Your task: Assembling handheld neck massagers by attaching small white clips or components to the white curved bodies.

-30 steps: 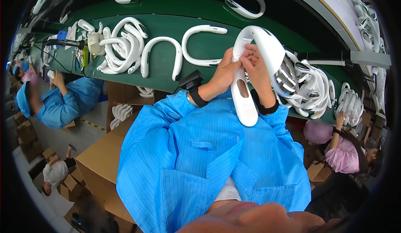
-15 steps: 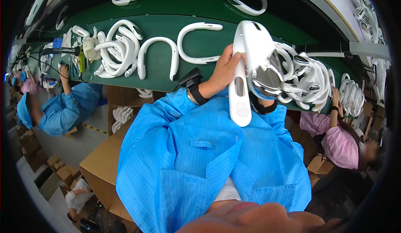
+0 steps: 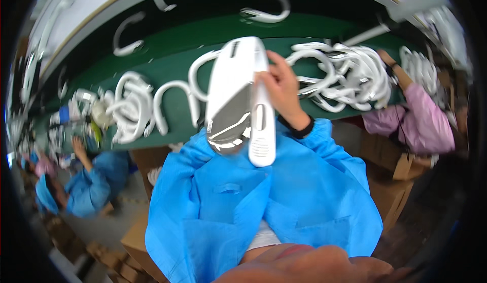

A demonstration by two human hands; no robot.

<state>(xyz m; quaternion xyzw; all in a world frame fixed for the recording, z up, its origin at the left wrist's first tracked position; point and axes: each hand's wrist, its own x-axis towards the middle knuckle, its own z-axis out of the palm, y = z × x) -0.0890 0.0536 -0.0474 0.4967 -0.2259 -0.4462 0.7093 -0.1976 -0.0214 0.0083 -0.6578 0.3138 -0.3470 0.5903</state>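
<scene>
A white neck fan (image 3: 262, 140) is held up close in front of my chest. Its narrow arm shows an oval window and a patch of small holes; its broader arm (image 3: 236, 62) carries a slot and a glossy grey panel. My right hand (image 3: 285, 87) grips the narrow arm from the right, fingertips pressed on its edge. Behind the broad arm my left hand is hidden; only its blue sleeve (image 3: 190, 143) shows, so its fingers cannot be made out. On the green table (image 3: 175, 125) behind lies a single curved white neck fan (image 3: 175, 87).
Tangled heaps of white neck fans lie left (image 3: 133, 110) and right (image 3: 357, 75). More curved pieces show along the dark panel at the back. A person in pink (image 3: 423, 120) reaches toward the right heap; another in blue (image 3: 94, 186) works at the left. Motion blurs the picture.
The neck fan has turned and moved left, its grey panel now on the left side. My right hand has come into sight on it, while my left hand has gone behind it. The view has shifted.
</scene>
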